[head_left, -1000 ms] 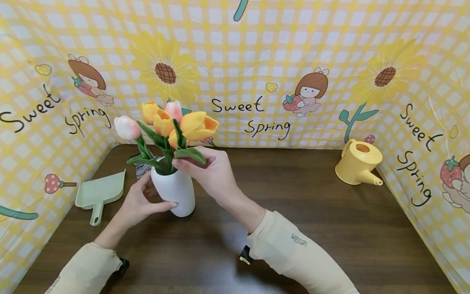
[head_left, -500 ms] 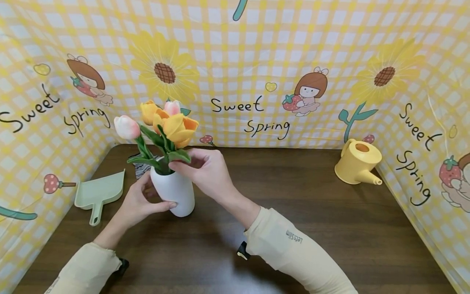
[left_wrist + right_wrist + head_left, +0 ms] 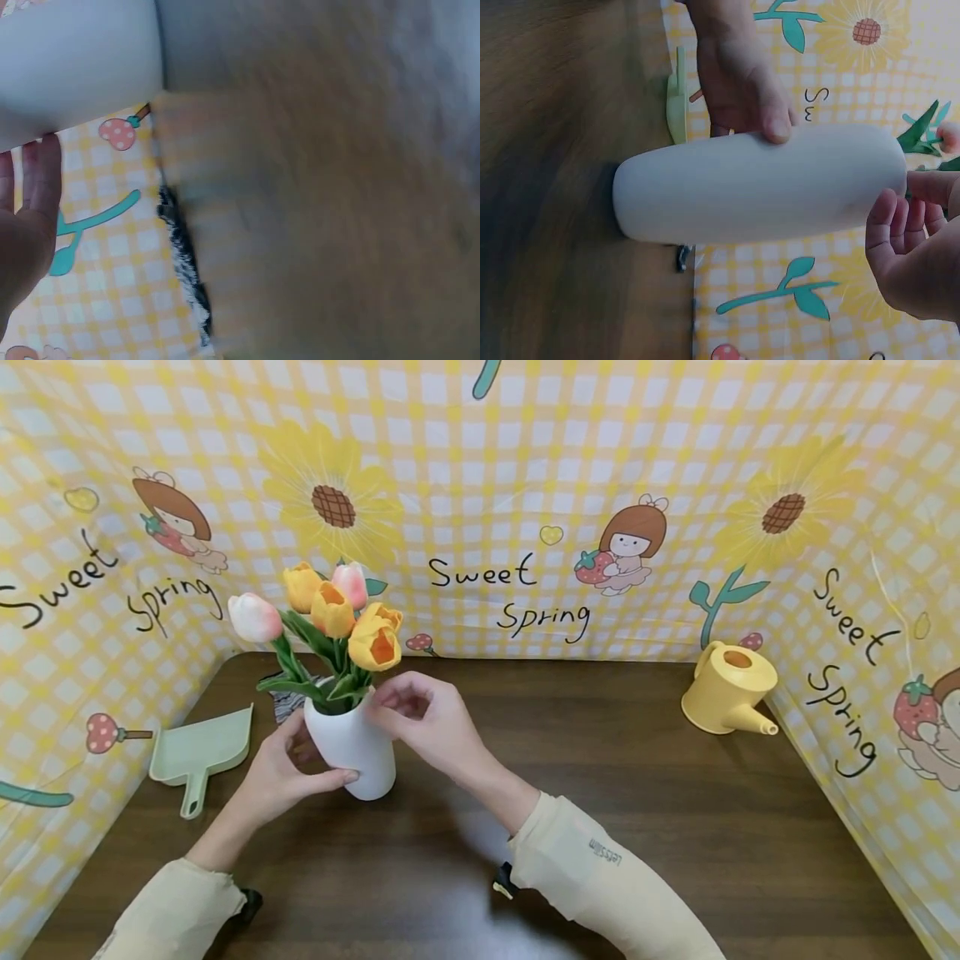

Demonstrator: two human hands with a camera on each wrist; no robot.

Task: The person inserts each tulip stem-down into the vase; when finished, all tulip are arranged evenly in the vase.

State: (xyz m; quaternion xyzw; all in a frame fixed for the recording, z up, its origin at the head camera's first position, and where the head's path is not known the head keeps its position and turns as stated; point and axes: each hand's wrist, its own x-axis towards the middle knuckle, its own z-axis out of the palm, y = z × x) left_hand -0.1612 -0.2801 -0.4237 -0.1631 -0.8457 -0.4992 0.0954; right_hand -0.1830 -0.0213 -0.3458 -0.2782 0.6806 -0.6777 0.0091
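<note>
A white vase point(image 3: 351, 747) stands on the dark table, tilted slightly, with yellow and pink-white tulips point(image 3: 332, 610) in its mouth. My left hand point(image 3: 281, 772) grips the vase's left side, thumb across the front. In the right wrist view, that thumb lies along the white vase point(image 3: 757, 187). My right hand point(image 3: 427, 714) is at the right of the rim, thumb and fingertips bent close together beside the lowest yellow tulip point(image 3: 375, 639). Whether they pinch its stem, a leaf or only touch the rim is hidden. The left wrist view shows my left fingers point(image 3: 45, 176) against the vase.
A pale green dustpan point(image 3: 202, 747) lies at the left. Behind the vase is a striped grey cloth point(image 3: 287, 697), partly hidden. A yellow watering can point(image 3: 729, 689) stands at the far right. Yellow checked fabric point(image 3: 480, 468) walls off the back and both sides.
The right-hand yellow tulip has moved left and turned its opening toward me. My right hand followed it left, then shifted slightly right to the rim. My left hand keeps its grip.
</note>
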